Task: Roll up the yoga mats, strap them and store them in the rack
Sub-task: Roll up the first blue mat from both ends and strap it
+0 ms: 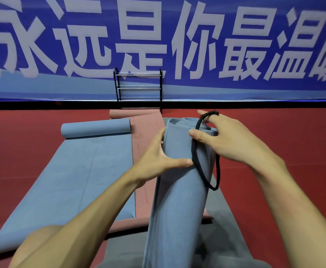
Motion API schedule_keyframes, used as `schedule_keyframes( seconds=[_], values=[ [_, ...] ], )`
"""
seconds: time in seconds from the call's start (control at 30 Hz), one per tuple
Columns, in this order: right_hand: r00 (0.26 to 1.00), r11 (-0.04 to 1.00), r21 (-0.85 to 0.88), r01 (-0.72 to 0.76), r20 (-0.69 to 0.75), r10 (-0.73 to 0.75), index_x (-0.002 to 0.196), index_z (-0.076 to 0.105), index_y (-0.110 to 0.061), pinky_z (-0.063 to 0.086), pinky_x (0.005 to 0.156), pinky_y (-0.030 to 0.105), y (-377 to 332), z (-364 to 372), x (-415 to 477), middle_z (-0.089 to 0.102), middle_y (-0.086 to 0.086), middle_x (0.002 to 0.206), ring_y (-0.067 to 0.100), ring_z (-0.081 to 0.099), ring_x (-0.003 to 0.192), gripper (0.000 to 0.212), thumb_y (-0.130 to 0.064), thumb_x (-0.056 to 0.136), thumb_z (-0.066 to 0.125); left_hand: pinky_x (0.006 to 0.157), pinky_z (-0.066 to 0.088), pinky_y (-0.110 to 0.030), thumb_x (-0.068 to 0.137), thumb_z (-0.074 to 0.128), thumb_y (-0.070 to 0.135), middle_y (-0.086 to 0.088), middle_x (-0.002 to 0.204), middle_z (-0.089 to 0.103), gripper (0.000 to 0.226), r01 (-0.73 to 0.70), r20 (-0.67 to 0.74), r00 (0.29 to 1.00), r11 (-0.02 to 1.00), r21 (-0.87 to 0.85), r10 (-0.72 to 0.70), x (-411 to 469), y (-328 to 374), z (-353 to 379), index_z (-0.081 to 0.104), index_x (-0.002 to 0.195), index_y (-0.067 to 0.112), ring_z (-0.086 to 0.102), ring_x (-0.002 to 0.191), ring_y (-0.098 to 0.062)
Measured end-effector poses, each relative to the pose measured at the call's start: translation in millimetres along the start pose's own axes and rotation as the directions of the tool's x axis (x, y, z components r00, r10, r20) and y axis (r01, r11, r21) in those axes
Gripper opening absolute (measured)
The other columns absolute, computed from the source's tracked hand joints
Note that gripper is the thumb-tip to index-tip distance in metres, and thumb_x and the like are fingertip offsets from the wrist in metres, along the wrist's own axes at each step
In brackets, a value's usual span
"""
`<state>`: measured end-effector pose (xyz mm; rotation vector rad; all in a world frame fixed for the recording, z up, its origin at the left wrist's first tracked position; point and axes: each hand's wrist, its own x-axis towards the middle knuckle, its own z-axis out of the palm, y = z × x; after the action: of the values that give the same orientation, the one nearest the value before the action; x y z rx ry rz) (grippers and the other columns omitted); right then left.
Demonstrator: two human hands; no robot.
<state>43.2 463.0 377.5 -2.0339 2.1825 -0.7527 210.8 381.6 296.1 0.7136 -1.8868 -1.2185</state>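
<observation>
Left hand point(154, 157) grips the rolled blue mat point(179, 190) from its left side, thumb laid across the front. Right hand point(229, 140) holds a black strap point(210, 113) at the roll's top end, one finger hooked through the loop and the thumb pinning it to the mat. The roll stands tilted between both hands. The rack point(138, 74) stands well apart, against the banner.
</observation>
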Motion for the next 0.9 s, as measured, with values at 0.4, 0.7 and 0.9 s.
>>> schedule_keyframes(
  seconds=[0.4, 0.7, 0.9],
  values=[
    [0.992, 0.967, -0.252, -0.042, -0.126, 0.010, 0.138, 0.042, -0.036, 0.041, 0.086, 0.040, -13, 13, -6, 0.048, -0.009, 0.134, 0.030, 0.054, 0.117, 0.084, -0.083, 0.071, 0.024, 0.112, 0.034, -0.040, 0.059, 0.075, 0.071, 0.012, 0.149, 0.028, 0.109, -0.031, 0.096, 0.995, 0.973, 0.231, 0.009, 9, 5, 7, 0.009, 0.143, 0.046, 0.031, 0.138, -0.004],
    [0.990, 1.000, 0.014, 0.015, -0.142, -0.013, 0.133, 0.049, -0.046, 0.032, 0.086, 0.029, 13, 1, -13, 0.051, -0.017, 0.131, 0.010, 0.048, 0.121, 0.052, -0.063, 0.091, 0.026, 0.113, 0.004, -0.012, 0.092, 0.027, 0.058, 0.013, 0.157, -0.015, 0.084, -0.084, 0.206, 0.979, 0.908, 0.411, -0.003, 2, 9, -13, -0.020, 0.150, 0.020, -0.005, 0.140, 0.007],
    [0.977, 0.996, 0.086, 0.029, -0.214, -0.010, 0.117, 0.065, -0.039, 0.036, 0.080, 0.029, 31, 8, -9, 0.055, -0.007, 0.106, 0.013, 0.053, 0.098, 0.044, -0.059, 0.091, 0.035, 0.084, 0.037, -0.031, 0.103, 0.020, 0.037, -0.006, 0.125, 0.061, 0.052, -0.100, -0.085, 0.978, 0.787, 0.609, 0.190, -8, 17, 6, 0.015, 0.153, 0.022, 0.052, 0.117, -0.032]
  ],
)
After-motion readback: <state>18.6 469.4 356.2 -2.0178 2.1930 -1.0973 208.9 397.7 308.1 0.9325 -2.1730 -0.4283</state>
